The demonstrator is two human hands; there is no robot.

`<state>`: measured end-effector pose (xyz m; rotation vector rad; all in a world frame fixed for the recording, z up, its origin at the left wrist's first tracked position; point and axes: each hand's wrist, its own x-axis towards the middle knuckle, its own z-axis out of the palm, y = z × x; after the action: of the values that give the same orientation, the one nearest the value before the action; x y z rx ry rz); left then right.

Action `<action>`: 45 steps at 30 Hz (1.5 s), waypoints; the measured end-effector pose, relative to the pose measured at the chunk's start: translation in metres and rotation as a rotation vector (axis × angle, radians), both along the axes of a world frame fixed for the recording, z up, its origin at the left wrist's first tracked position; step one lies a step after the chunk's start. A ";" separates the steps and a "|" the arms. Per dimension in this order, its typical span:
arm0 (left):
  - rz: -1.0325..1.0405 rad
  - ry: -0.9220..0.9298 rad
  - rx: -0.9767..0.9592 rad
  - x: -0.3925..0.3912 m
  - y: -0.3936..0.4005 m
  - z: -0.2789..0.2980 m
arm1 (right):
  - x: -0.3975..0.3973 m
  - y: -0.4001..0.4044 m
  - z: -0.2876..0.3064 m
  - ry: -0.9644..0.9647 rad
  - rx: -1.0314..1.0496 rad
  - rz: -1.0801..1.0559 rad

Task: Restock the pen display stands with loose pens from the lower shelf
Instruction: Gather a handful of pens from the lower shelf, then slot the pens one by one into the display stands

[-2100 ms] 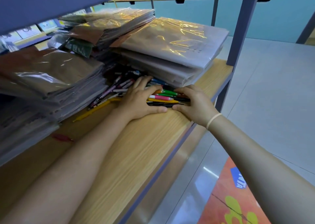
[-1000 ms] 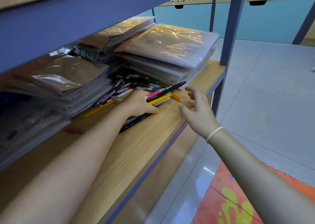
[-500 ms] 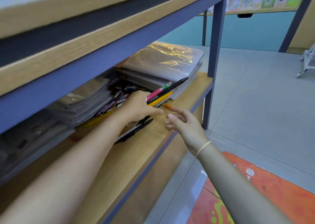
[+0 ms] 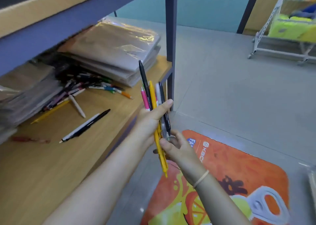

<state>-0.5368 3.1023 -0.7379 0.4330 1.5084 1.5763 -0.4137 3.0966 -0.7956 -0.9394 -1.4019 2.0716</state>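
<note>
A bundle of pens (image 4: 154,103) stands roughly upright off the shelf edge, fanned at the top: pink, black, yellow, white and a second black barrel; the long yellow pen (image 4: 159,144) projects lowest. Loose pens (image 4: 89,86) lie heaped on the lower shelf (image 4: 51,156) against wrapped stacks. Nearer the front, a black-and-white pair (image 4: 85,125) and one cream pen (image 4: 77,106) lie apart.

Plastic-wrapped stacks (image 4: 116,48) lie on the shelving. An orange mat (image 4: 239,176) with fruit art covers grey floor (image 4: 230,87). A white wire rack (image 4: 280,41) holds yellow packs (image 4: 290,27).
</note>
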 end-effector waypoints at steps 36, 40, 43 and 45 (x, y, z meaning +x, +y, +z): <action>-0.206 -0.348 -0.137 0.213 -0.308 0.560 | 0.123 -0.138 0.644 0.003 0.082 0.242; -0.088 -0.397 -0.116 0.243 -0.359 0.552 | 0.116 -0.187 0.620 0.012 0.092 0.401; -0.020 -0.414 -0.114 0.252 -0.377 0.547 | 0.122 -0.219 0.604 -0.043 0.139 0.482; 0.018 -0.435 -0.097 0.255 -0.382 0.546 | 0.128 -0.230 0.598 -0.072 0.156 0.479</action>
<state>-0.2820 2.7202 -0.1916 0.0155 1.2451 1.4859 -0.2854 2.8661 -0.1972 -0.6656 -1.9476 2.2266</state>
